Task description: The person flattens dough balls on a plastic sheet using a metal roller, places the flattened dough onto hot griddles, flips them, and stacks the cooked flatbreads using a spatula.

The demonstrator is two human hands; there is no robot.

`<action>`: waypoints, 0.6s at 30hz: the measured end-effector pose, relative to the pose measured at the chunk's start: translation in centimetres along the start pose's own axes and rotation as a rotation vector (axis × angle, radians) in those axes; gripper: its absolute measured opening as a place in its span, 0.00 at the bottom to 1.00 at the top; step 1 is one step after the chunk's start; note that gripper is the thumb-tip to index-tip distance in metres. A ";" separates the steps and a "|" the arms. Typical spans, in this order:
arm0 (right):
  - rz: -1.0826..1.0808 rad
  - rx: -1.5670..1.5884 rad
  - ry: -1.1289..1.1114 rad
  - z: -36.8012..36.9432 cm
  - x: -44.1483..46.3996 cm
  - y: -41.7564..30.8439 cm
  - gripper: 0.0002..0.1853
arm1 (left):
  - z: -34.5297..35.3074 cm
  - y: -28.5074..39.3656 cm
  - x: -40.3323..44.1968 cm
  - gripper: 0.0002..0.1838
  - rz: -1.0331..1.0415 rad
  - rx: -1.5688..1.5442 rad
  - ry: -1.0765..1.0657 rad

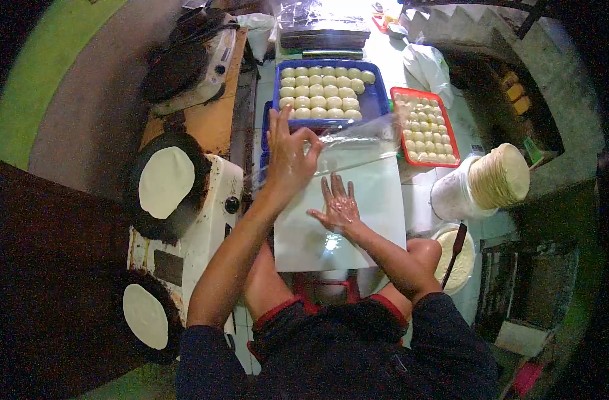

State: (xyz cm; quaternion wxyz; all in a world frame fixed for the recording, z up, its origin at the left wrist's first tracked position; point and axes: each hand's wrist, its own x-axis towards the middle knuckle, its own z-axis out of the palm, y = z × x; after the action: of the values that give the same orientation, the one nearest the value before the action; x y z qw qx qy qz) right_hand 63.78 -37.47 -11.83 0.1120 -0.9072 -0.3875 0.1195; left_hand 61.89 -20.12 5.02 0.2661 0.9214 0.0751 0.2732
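Observation:
Thumb and forefinger of my left hand are pinched together on the edge of a clear plastic sheet, its other fingers raised. The sheet stretches rightward from there, lifted in folds at the far end of a white board. My right hand lies on the board with its fingers spread, wet and shiny. Just beyond the sheet, a blue tray holds rows of pale dough balls. To its right, a red tray holds more dough balls.
On the left, flat dough rounds lie on two dark pans by a white stove. At right stand a stack of thin flatbreads on a white bucket and a bowl of batter with a dark spatula.

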 end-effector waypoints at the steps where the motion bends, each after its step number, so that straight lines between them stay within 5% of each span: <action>1: 0.002 -0.054 0.025 -0.2 0.0 -0.5 0.52 | 0.0 0.4 -0.3 0.08 -0.001 -0.011 -0.001; 9: -0.141 -0.018 0.156 1.3 -0.7 5.3 0.52 | -1.0 2.7 -6.4 0.07 0.070 -0.079 -0.050; 14: 0.116 0.253 0.570 -4.3 -1.0 22.7 0.18 | 1.9 1.4 -17.2 0.08 0.006 -0.138 -0.188; 16: 0.166 0.188 0.395 -9.6 0.2 22.7 0.23 | 5.4 -0.3 -21.9 0.10 0.003 -0.128 -0.271; 18: -0.036 0.230 0.326 -8.9 4.8 21.5 0.25 | 7.8 -0.9 -25.3 0.10 0.015 -0.067 -0.396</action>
State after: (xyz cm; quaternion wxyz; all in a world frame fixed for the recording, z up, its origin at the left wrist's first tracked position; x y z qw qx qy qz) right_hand 84.24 -49.42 -10.39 0.2781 -0.8886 -0.3644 0.0124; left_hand 44.93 -30.06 -12.69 0.3039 0.9483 0.0051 0.0909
